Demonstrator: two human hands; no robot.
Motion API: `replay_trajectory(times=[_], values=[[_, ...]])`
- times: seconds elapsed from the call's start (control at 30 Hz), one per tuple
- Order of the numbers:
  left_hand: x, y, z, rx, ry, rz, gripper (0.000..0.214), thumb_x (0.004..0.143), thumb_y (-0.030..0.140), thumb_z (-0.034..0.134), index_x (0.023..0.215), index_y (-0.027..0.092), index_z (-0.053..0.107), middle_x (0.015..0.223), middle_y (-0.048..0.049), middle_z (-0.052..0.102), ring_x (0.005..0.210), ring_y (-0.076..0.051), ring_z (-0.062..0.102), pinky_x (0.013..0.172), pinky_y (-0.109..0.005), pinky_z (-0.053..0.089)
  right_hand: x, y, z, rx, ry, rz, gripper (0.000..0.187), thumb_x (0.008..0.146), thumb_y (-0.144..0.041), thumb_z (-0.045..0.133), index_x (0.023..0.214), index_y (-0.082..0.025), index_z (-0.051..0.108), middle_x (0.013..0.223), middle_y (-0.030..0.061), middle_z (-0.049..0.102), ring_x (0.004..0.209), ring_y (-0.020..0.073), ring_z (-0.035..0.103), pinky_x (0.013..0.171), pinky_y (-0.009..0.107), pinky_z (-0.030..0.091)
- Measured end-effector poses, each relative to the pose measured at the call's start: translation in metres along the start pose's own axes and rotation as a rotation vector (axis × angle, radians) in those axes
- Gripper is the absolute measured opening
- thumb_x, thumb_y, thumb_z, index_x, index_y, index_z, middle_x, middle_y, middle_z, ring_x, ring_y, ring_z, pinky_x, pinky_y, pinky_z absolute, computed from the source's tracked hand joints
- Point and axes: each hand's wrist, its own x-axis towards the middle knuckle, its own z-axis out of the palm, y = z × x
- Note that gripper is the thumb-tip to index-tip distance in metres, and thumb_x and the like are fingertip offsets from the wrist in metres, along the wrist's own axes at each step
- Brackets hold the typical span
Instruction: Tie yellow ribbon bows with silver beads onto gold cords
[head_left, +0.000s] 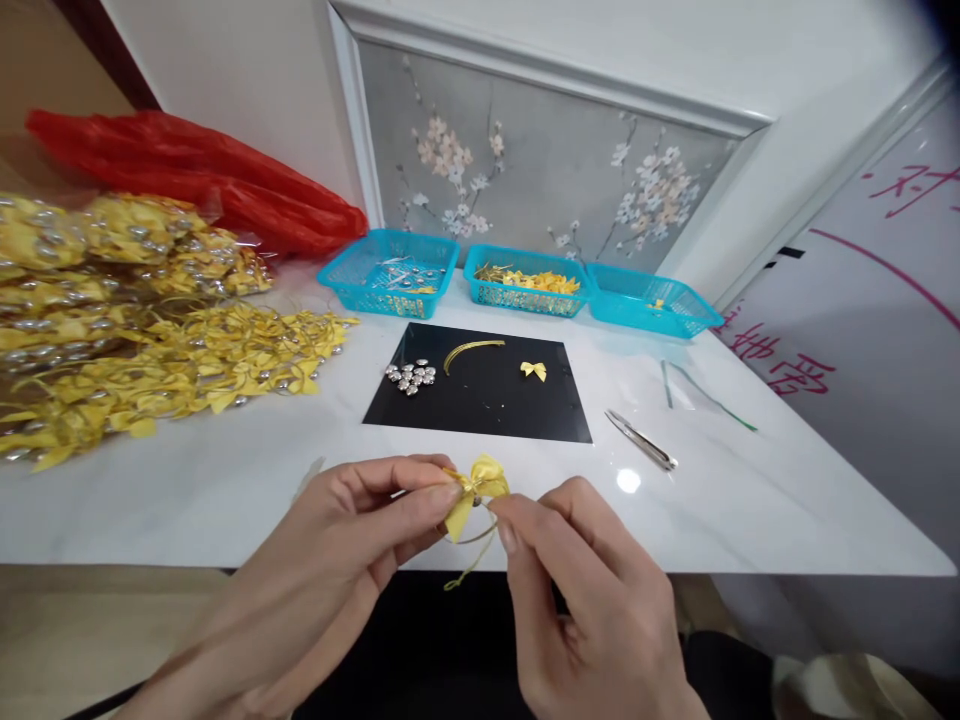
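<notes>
Pinched between the thumb and fingers of my left hand (375, 510) is a yellow ribbon bow (487, 475), held just above the table's front edge. A small metallic bead shows under its knot. From the bow hangs a thin yellow cord (474, 572) with a small loop at its lower end. My right hand (592, 590) is closed at the bow's right side, thumb and forefinger pinching the cord close to the knot; the fingertips partly hide the grip. On a black mat (480, 415) beyond lie another yellow bow (533, 371), several silver beads (411, 377) and a bundle of gold strands (472, 348).
Three blue baskets stand along the back: one with silver pieces (330, 283), one with yellow bows (480, 290), one with a small yellow piece (637, 318). Small snips (641, 440) lie right of the mat. Finished-looking yellow bow strands (202, 370) and a red bag (202, 170) fill the left.
</notes>
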Motion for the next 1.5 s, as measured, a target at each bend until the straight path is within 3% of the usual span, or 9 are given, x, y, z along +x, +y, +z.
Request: replay_trajectory(times=[0.5, 0.73, 1.03, 1.2, 1.3, 1.5], values=[[0.003, 0.000, 0.001, -0.019, 0.024, -0.009, 0.010, 0.064, 0.026, 0.089, 0.063, 0.021, 0.080, 0.090, -0.0010, 0.077, 0.082, -0.013, 0.069, 0.071, -0.012, 0.057, 0.001, -0.001, -0.003, 0.051, -0.048, 0.056, 0.029, 0.092, -0.001, 0.048, 0.110, -0.014, 0.067, 0.076, 0.0013, 0.045, 0.059, 0.0117, 0.045, 0.049, 0.026, 0.038], [0.001, 0.001, -0.001, 0.028, -0.017, -0.017, 0.008, 0.070, 0.028, 0.086, 0.068, 0.022, 0.081, 0.094, -0.0033, 0.078, 0.088, -0.016, 0.069, 0.078, -0.017, 0.057, 0.005, 0.000, -0.002, 0.097, -0.069, 0.107, 0.027, 0.095, -0.003, 0.046, 0.107, -0.014, 0.068, 0.077, 0.0021, 0.048, 0.061, 0.0138, 0.050, 0.054, 0.028, 0.043], [-0.001, -0.009, -0.013, 0.342, -0.013, 0.235, 0.007, 0.080, 0.035, 0.078, 0.075, 0.031, 0.081, 0.102, 0.0026, 0.070, 0.090, -0.015, 0.066, 0.081, -0.017, 0.053, 0.006, 0.002, -0.003, 0.075, -0.085, 0.099, 0.026, 0.096, -0.005, 0.045, 0.107, -0.014, 0.067, 0.077, 0.0015, 0.045, 0.061, 0.0142, 0.046, 0.054, 0.028, 0.041], [-0.003, -0.006, -0.012, 0.533, -0.009, 0.337, 0.013, 0.083, 0.038, 0.074, 0.072, 0.032, 0.079, 0.100, 0.0021, 0.067, 0.085, -0.016, 0.064, 0.072, -0.016, 0.051, 0.006, 0.002, -0.002, 0.062, -0.077, 0.094, 0.024, 0.096, -0.005, 0.045, 0.105, -0.015, 0.065, 0.079, 0.0016, 0.045, 0.062, 0.0146, 0.047, 0.055, 0.029, 0.042], [-0.001, -0.004, -0.010, 0.526, -0.033, 0.309, 0.016, 0.085, 0.040, 0.072, 0.072, 0.032, 0.078, 0.101, 0.0024, 0.066, 0.088, -0.015, 0.064, 0.076, -0.017, 0.050, 0.006, 0.002, -0.003, 0.045, -0.066, 0.081, 0.025, 0.095, -0.003, 0.045, 0.105, -0.015, 0.064, 0.080, 0.0023, 0.046, 0.063, 0.0149, 0.048, 0.056, 0.029, 0.043], [0.003, 0.000, -0.006, 0.300, -0.111, 0.133, 0.015, 0.083, 0.037, 0.075, 0.072, 0.028, 0.078, 0.098, 0.0020, 0.068, 0.089, -0.015, 0.061, 0.082, -0.020, 0.048, 0.010, 0.004, -0.007, 0.065, -0.076, 0.045, 0.024, 0.094, -0.001, 0.045, 0.104, -0.014, 0.063, 0.079, 0.0018, 0.045, 0.063, 0.0138, 0.048, 0.055, 0.028, 0.042]])
